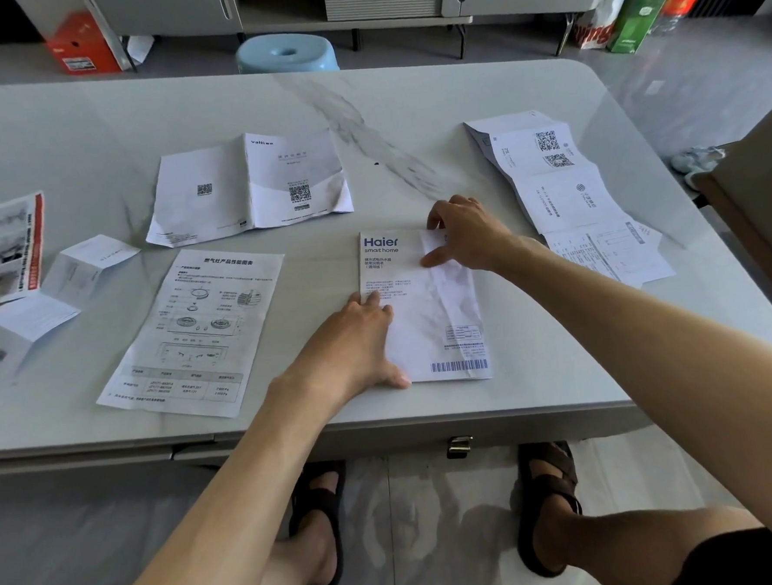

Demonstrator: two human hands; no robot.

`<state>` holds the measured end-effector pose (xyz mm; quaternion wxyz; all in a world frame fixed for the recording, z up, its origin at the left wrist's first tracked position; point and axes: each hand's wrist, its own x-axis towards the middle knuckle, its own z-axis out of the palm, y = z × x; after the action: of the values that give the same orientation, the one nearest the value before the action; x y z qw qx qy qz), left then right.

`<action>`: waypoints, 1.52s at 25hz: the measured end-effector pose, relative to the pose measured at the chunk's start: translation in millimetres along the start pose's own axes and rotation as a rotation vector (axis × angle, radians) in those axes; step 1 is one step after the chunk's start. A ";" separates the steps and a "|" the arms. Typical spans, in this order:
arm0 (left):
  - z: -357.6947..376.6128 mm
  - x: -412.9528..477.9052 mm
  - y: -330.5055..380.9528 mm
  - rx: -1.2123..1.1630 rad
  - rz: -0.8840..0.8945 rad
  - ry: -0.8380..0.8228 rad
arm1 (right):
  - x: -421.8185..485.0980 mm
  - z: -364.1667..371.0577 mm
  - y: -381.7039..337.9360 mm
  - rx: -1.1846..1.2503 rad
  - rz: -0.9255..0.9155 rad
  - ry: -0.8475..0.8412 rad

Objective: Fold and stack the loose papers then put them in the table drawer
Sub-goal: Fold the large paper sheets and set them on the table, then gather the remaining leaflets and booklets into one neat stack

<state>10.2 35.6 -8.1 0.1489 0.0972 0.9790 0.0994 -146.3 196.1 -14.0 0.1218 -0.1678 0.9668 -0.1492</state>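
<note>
Left hand (355, 339): flat, fingers spread, pressing the Haier booklet's (426, 308) left edge
Right hand (466, 235): fingers loosely curled, pinching its top right corner
Diagram sheet (196, 331): left of left hand
Long folded leaflet (573, 199): right of right hand
Drawer handle (459, 446): below both hands, under the table (93, 124) edge

The booklet (426, 308) reads "Haier smart home" in blue at its top, with a barcode at its bottom edge. Left of it, a sheet (192, 333) is headed "燃气灶产品性能图表". Behind that sheet, an open manual (251, 185) shows "vatti" and two QR codes.
</note>
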 end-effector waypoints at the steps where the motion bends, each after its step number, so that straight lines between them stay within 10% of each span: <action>1: 0.4 0.1 0.1 0.010 0.001 -0.001 | -0.2 0.6 0.6 0.006 -0.002 0.005; 15: -18.8 -30.2 -10.9 -0.233 -0.081 0.136 | -34.2 -2.8 -43.2 0.011 -0.189 0.237; 22: -75.6 -105.2 -205.7 -0.501 -0.712 0.843 | -45.0 8.4 -121.4 0.099 -0.332 0.087; 28: -48.4 -163.8 -387.2 -0.142 -1.061 0.412 | -28.6 35.8 -162.5 0.120 -0.367 0.046; 38: -40.6 -148.9 -410.1 0.171 -0.903 0.261 | -27.2 91.5 -184.9 0.009 -0.520 -0.012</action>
<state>71.1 -398.2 -21.4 0.0443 -0.3394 0.9385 -0.0449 -42.1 17.0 -32.8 0.0860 -0.4109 0.8899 -0.1787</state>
